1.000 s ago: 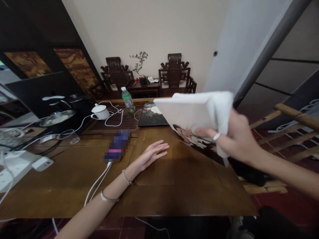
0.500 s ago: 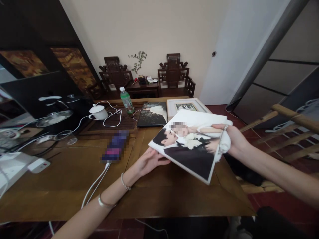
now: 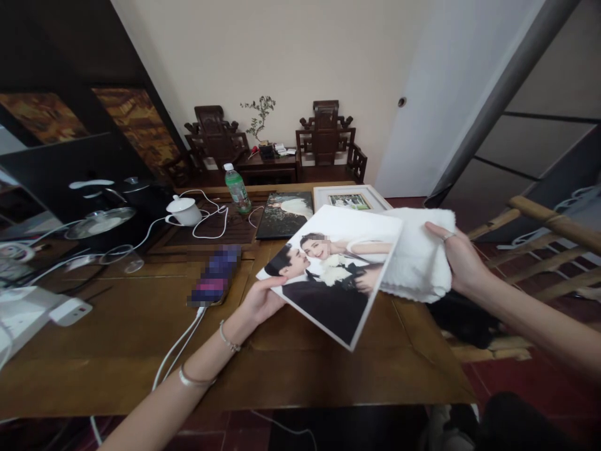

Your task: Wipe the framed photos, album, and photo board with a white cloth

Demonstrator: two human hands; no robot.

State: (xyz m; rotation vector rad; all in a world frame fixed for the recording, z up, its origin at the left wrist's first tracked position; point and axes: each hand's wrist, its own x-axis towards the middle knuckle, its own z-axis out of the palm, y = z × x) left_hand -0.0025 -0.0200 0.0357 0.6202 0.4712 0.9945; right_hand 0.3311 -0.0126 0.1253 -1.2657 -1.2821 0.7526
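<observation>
My left hand [image 3: 267, 299] grips a white-edged photo panel [image 3: 323, 300] by its left corner, thumb on the front and the other fingers underneath. The panel is tilted above the table and shows a couple, one in a dark suit, with white flowers. At the right, my right hand [image 3: 457, 260] pinches a white fluffy cloth [image 3: 417, 257] by its right side. The cloth hangs spread beside the panel's right edge, and part of it may lie behind the panel. Behind the panel, a dark photo album or panel [image 3: 286, 216] and a white picture frame [image 3: 350, 199] lie on the table.
On the wooden table [image 3: 141, 344] lie a phone [image 3: 213, 275] with a white cable, a lidded white cup [image 3: 183, 211], a green-labelled bottle [image 3: 238, 189], a clear plastic cup [image 3: 126, 258] and a power strip [image 3: 28, 319]. A wooden chair [image 3: 554, 219] stands at the right.
My right hand has come off the panel's right edge and drawn the cloth out to the right, where it has unfolded. My left hand has shifted the panel left.
</observation>
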